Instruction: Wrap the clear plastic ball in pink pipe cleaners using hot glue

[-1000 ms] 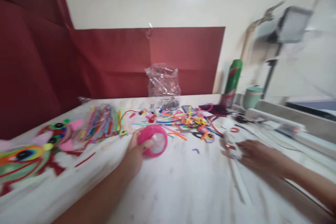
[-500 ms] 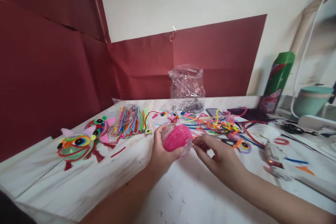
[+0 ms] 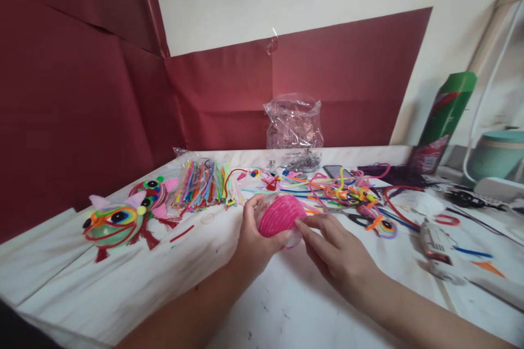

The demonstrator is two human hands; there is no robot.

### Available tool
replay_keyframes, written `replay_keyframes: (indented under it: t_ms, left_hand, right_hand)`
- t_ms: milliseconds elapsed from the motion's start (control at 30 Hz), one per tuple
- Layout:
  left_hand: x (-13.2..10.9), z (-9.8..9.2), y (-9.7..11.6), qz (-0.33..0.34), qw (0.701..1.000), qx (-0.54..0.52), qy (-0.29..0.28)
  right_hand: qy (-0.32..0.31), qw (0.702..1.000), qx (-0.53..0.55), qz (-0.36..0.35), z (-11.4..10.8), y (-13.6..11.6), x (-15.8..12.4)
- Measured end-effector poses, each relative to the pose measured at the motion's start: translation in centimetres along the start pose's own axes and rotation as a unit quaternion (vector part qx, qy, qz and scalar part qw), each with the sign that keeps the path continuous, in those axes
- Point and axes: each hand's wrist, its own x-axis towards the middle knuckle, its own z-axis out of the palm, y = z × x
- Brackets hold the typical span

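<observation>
Our two hands meet at a pink-wrapped ball, held just above the tabletop (image 3: 262, 311) near the middle of the view. Our left hand (image 3: 254, 237) curls around the near-left side of the pink-wrapped ball (image 3: 281, 215), thumb along its lower front; clear plastic shows beyond the pink coils. Our right hand (image 3: 338, 248) brings thumb and forefinger narrowly together at the ball's right edge; we cannot tell whether they close on anything.

Just beyond, we see loose colored stems (image 3: 341, 188) heaped together, with dark scissor handles (image 3: 358, 220) at their near side. To our right lies a white glue gun (image 3: 437, 248), a small light glowing on it. To our left sit two colorful animal figures (image 3: 110, 229), near a plastic-bagged bundle of stems (image 3: 202, 185). At the back, a clear bag (image 3: 295, 128) stands before dark red paper (image 3: 335, 71), and a green can (image 3: 446, 117) leans at the right.
</observation>
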Motion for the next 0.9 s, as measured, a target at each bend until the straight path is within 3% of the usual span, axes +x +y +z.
replay_keyframes:
  t_ms: [200, 300, 433, 533, 767, 900]
  left_hand:
    - [0.08, -0.11, -0.42, -0.005, 1.000, 0.001, 0.013]
    - [0.06, -0.11, -0.52, -0.020, 1.000, -0.021, 0.010]
    - [0.00, 0.09, -0.29, -0.049, 0.997, -0.045, 0.033]
    - [-0.05, 0.32, -0.02, -0.070, 0.995, -0.065, 0.036]
    - [-0.01, 0.17, -0.39, -0.067, 0.995, -0.073, 0.018]
    - [0.01, 0.22, -0.47, -0.081, 0.992, -0.091, 0.022]
  right_hand:
    - [-0.029, 0.999, -0.041, -0.011, 0.49, -0.23, -0.74]
    - [-0.031, 1.000, 0.002, 0.003, 0.53, -0.45, -0.92]
    - [0.002, 0.987, 0.120, 0.110, -0.05, -0.75, -0.40]
    - [0.016, 0.976, 0.143, 0.164, -0.33, -0.69, -0.08]
    - [-0.029, 0.991, 0.107, 0.081, 0.51, -0.38, -0.85]
    - [-0.018, 0.984, 0.136, 0.118, 0.31, -0.39, -0.67]
